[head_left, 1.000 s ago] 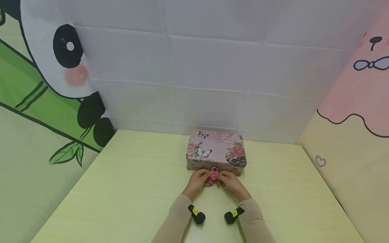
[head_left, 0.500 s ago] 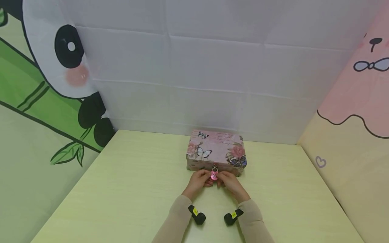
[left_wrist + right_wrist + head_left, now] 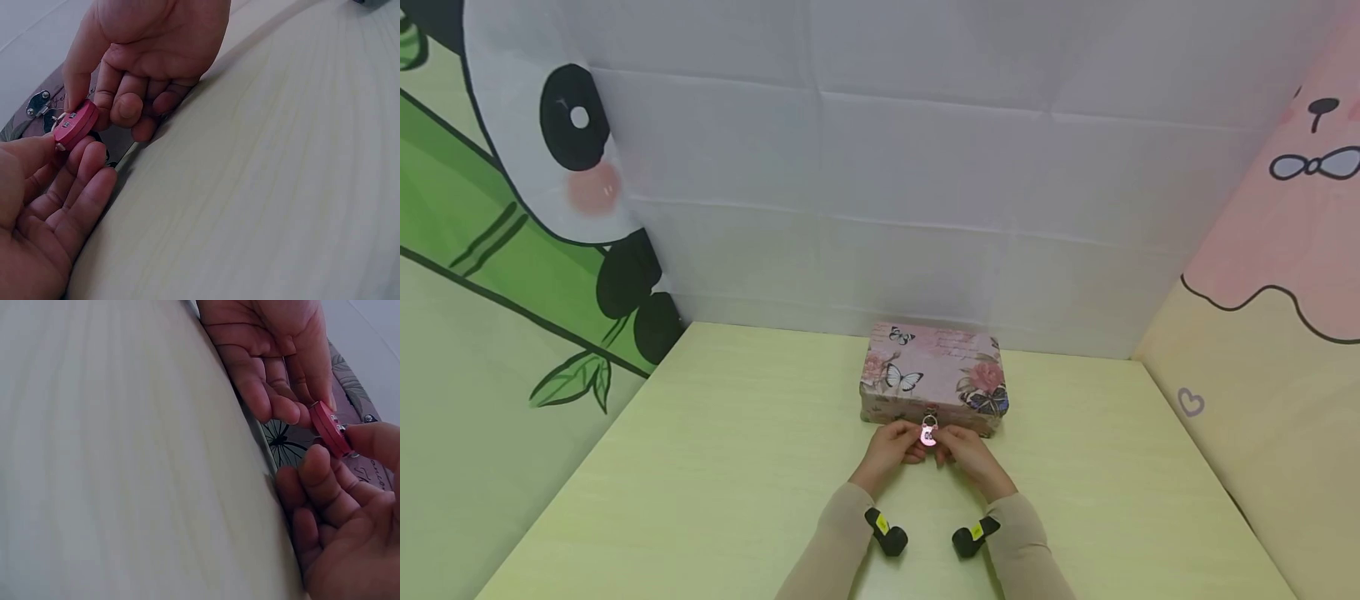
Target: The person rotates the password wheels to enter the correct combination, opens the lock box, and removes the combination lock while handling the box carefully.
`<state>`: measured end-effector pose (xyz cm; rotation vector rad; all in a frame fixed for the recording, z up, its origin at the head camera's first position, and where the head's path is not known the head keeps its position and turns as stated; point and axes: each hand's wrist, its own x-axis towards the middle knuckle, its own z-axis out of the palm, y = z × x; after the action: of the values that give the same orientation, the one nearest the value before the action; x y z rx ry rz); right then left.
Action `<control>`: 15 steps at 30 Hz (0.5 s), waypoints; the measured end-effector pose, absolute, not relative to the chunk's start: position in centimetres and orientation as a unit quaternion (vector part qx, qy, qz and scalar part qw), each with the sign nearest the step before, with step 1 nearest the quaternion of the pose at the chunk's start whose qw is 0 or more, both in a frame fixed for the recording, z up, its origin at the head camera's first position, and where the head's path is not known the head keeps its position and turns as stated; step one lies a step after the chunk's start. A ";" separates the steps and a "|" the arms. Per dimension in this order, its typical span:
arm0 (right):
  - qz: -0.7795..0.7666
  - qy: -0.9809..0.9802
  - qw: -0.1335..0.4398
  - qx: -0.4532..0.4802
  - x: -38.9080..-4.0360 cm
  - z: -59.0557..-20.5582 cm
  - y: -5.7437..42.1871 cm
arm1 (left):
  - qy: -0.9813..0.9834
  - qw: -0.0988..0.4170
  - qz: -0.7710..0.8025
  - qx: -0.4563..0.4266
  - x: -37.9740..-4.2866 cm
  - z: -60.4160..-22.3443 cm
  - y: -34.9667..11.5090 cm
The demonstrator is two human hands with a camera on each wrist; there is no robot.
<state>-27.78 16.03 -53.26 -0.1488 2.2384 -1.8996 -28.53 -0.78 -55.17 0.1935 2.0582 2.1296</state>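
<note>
A pink combination padlock [image 3: 928, 436] hangs by its shackle from the metal clasp [image 3: 39, 102] on the front of a pink box [image 3: 934, 362] printed with butterflies and roses. My left hand [image 3: 886, 450] pinches the padlock's left side between thumb and fingers. From the other side, my right hand [image 3: 972, 456] pinches it too. Small number dials show on the padlock's face in the left wrist view, where its pink body [image 3: 75, 123] is tilted outward. The lid of the box is down.
The box stands at the back of a pale wood-grain table [image 3: 737, 450], close to a white cloth wall [image 3: 917, 167]. A panda print [image 3: 587, 125] covers the left side. Black wrist cameras [image 3: 891, 538] sit on both sleeves.
The padlock's face has turned from plain pink to a bright glare, so it has tilted slightly in the fingers. Both hands stay at the padlock, and the box has not moved.
</note>
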 end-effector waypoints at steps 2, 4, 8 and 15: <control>-0.645 0.756 0.101 -0.054 -27.7 -53.2 16.0 | 0.691 0.085 0.715 0.066 -28.5 -55.2 -0.8; -0.647 0.753 0.104 -0.055 -27.7 -53.2 16.1 | 0.693 0.083 0.713 0.068 -28.5 -55.2 -0.8; -0.650 0.749 0.117 -0.057 -27.8 -53.4 16.2 | 0.692 0.083 0.714 0.068 -28.5 -55.3 -0.8; -0.650 0.746 0.131 -0.065 -27.8 -53.0 16.4 | 0.692 0.085 0.714 0.063 -28.4 -55.0 -0.8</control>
<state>-27.81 16.36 -52.97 -0.1880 2.1655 -1.8875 -28.38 -0.81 -55.01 0.1885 2.0642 2.1296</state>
